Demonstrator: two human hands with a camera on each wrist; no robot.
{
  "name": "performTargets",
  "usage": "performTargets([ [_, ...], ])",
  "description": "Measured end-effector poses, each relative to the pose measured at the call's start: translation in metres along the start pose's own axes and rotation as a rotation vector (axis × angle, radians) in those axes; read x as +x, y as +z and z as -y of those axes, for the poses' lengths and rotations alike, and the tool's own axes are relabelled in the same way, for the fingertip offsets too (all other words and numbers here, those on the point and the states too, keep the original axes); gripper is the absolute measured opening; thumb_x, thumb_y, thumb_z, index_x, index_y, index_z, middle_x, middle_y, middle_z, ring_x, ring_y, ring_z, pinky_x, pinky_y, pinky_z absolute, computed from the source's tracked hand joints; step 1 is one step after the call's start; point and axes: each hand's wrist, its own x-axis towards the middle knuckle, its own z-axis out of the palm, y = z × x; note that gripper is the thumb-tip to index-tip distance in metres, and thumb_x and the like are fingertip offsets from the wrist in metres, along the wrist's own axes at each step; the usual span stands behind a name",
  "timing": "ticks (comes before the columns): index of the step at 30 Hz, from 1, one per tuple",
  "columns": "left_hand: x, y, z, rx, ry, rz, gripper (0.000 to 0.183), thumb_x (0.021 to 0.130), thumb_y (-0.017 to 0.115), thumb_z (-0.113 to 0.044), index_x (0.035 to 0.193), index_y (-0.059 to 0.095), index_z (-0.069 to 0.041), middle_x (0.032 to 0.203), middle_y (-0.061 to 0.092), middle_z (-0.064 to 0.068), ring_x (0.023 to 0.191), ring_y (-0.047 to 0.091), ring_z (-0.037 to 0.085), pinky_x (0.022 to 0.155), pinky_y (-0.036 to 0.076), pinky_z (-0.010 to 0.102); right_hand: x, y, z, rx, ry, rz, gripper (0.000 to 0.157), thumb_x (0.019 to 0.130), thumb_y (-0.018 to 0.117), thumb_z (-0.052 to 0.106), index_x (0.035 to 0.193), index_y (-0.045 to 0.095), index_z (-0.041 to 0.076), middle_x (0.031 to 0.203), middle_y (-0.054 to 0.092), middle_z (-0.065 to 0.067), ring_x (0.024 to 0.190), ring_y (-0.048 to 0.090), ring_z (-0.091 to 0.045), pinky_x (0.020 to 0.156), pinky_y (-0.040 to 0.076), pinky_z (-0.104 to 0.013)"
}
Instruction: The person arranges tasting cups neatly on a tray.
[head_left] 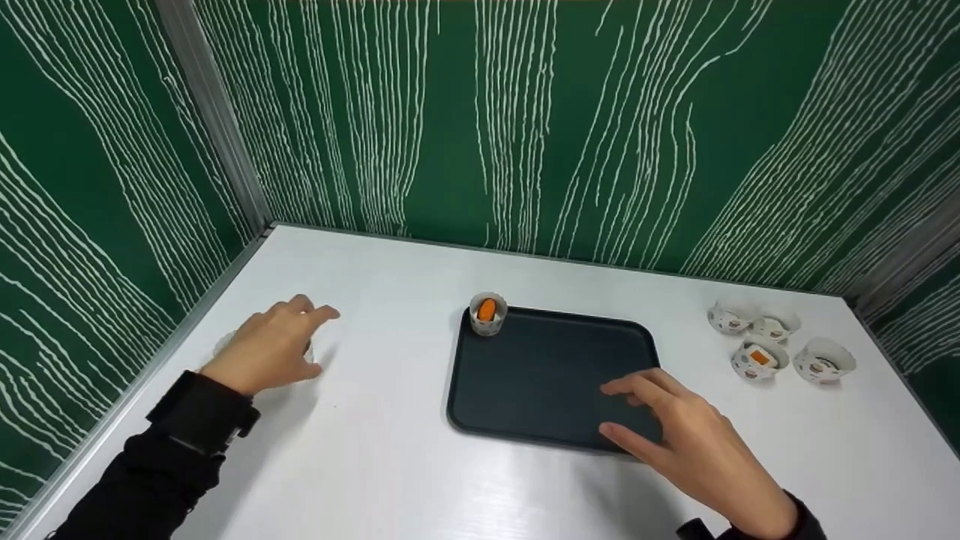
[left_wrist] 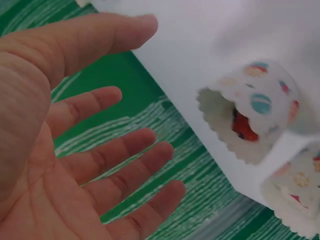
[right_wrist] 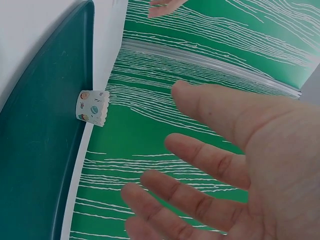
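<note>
My left hand (head_left: 264,346) hovers at the left of the white table, fingers spread and slightly bent, holding nothing. Partly hidden behind it are paper baking cups; the left wrist view shows one cup (left_wrist: 270,102) with a red and black object (left_wrist: 244,126) inside, and another cup (left_wrist: 300,192) beside it. Above the near right part of the dark tray (head_left: 540,375) is my right hand (head_left: 694,431), its fingers loosely bent and nothing between them. A patterned paper cup (head_left: 488,326) stands on the tray's far left corner, with an orange oval piece (head_left: 487,309) in it.
At the table's right stand several more paper cups (head_left: 823,367); one cup (head_left: 750,370) contains a white and orange piece (head_left: 760,355). Green walls (head_left: 450,135) with white wavy lines enclose the table (head_left: 375,450) at the back and sides.
</note>
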Motion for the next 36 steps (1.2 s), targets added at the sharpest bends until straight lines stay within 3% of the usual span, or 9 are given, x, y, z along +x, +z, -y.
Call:
performTargets([
  [8, -0.004, 0.003, 0.025, -0.051, -0.099, 0.119, 0.074, 0.075, 0.086, -0.014, 0.144, 0.062, -0.007, 0.119, 0.066, 0.021, 0.101, 0.070, 0.037, 0.079, 0.054, 0.067, 0.000, 0.000, 0.000, -0.003, 0.012, 0.014, 0.032, 0.095, 0.081, 0.045, 0.124, 0.072, 0.035, 0.124, 0.068, 0.016, 0.107, 0.072, -0.012, 0.083, 0.061, -0.035],
  [14, -0.004, 0.003, 0.035, -0.051, -0.127, 0.192, 0.072, 0.077, 0.083, -0.010, 0.145, 0.060, -0.006, 0.116, 0.066, 0.023, 0.101, 0.067, 0.037, 0.082, 0.052, 0.070, 0.000, 0.002, 0.000, -0.009, -0.008, 0.009, 0.033, 0.095, 0.081, 0.045, 0.126, 0.071, 0.035, 0.123, 0.066, 0.017, 0.107, 0.072, -0.013, 0.080, 0.060, -0.033],
  [20, -0.005, 0.007, 0.039, -0.061, -0.145, 0.194, 0.069, 0.080, 0.085, -0.012, 0.144, 0.061, -0.004, 0.119, 0.067, 0.025, 0.109, 0.067, 0.041, 0.083, 0.050, 0.071, 0.001, 0.003, -0.001, -0.006, -0.005, 0.035, 0.034, 0.096, 0.080, 0.044, 0.127, 0.070, 0.034, 0.123, 0.066, 0.015, 0.107, 0.073, -0.013, 0.077, 0.058, -0.029],
  [27, -0.005, 0.011, 0.044, -0.110, -0.176, 0.217, 0.064, 0.082, 0.083, -0.009, 0.142, 0.062, -0.006, 0.122, 0.068, 0.026, 0.114, 0.064, 0.044, 0.079, 0.044, 0.061, 0.001, 0.004, -0.002, -0.013, -0.017, 0.021, 0.035, 0.096, 0.081, 0.044, 0.127, 0.070, 0.034, 0.123, 0.065, 0.017, 0.106, 0.073, -0.012, 0.075, 0.057, -0.028],
  [36, -0.003, 0.012, 0.039, -0.116, -0.209, 0.213, 0.052, 0.083, 0.082, -0.016, 0.132, 0.066, -0.010, 0.120, 0.070, 0.022, 0.114, 0.064, 0.040, 0.083, 0.036, 0.068, 0.000, 0.004, -0.004, -0.014, 0.003, 0.034, 0.035, 0.096, 0.080, 0.044, 0.128, 0.070, 0.034, 0.123, 0.066, 0.016, 0.107, 0.073, -0.014, 0.077, 0.058, -0.030],
])
